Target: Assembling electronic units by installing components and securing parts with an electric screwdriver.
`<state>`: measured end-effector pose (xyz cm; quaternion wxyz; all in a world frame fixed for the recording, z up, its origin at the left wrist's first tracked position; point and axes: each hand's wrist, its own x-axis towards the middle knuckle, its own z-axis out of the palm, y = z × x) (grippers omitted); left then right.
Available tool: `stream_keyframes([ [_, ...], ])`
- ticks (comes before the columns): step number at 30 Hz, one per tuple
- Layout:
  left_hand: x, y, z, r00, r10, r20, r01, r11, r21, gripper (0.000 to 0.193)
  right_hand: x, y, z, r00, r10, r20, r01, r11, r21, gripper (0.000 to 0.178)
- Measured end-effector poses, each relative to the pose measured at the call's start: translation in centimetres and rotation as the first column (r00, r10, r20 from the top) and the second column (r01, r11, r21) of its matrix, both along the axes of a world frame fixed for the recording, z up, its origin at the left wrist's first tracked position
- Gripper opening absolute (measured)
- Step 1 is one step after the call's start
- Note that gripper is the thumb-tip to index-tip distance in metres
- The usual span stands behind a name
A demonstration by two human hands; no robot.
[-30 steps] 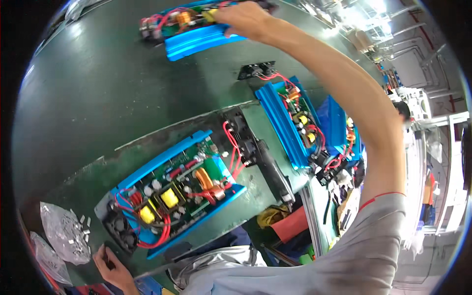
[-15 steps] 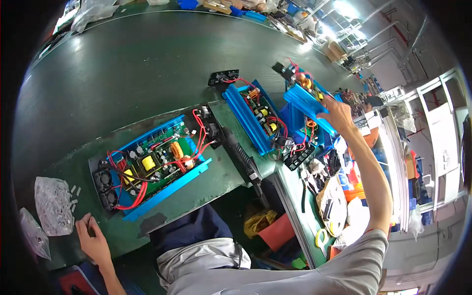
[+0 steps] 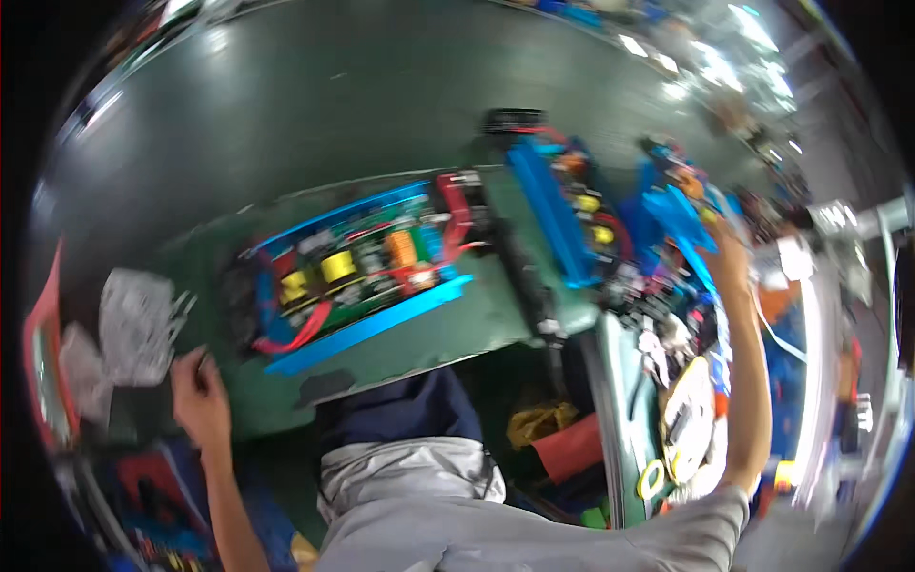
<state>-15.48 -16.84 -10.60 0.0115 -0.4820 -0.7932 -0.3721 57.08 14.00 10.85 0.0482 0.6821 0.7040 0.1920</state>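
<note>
At the far right my right hand (image 3: 729,253) is closed on the edge of a blue metal power supply casing (image 3: 675,214), tilted, with circuit parts and wires inside. It is over or against other blue casings there; blur hides whether they touch. My left hand (image 3: 202,396) has its fingers curled together beside a clear plastic bag of small clear tubes (image 3: 136,329); anything in the fingers is too small or blurred to see. Between my hands lies an open blue power supply (image 3: 353,272) with a green board, yellow transformers and red wires.
A black power screwdriver (image 3: 522,272) lies right of the open unit. Beyond it stands another blue casing (image 3: 553,214) with a black end plate (image 3: 515,121). A side bench (image 3: 620,381) holds a yellow tape roll (image 3: 651,480) and clutter. Red bins sit below the table.
The whole view has swung and blurred, shifting things rightward. My right hand has brought the held casing slightly right and nearer. My left hand stays beside the bag of tubes.
</note>
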Motion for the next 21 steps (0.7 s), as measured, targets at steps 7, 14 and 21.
stream_keyframes([
  [7,1.0,1.5,4.1,0.996,0.084,-0.012,-0.083,0.996,0.021,0.014,-12.0,-7.7,-4.6,0.908,0.309,-0.284,-0.211,0.920,0.330,0.034],
  [14,-4.3,1.4,6.4,0.941,0.266,-0.211,-0.301,0.941,-0.153,0.022,-28.9,-15.0,-14.8,0.541,0.566,-0.622,-0.505,0.810,0.297,0.041],
  [21,-8.0,1.1,3.6,0.973,0.115,-0.200,-0.181,0.919,-0.349,0.032,-30.4,-13.8,-14.3,0.482,0.645,-0.593,-0.452,0.763,0.462,0.042],
])
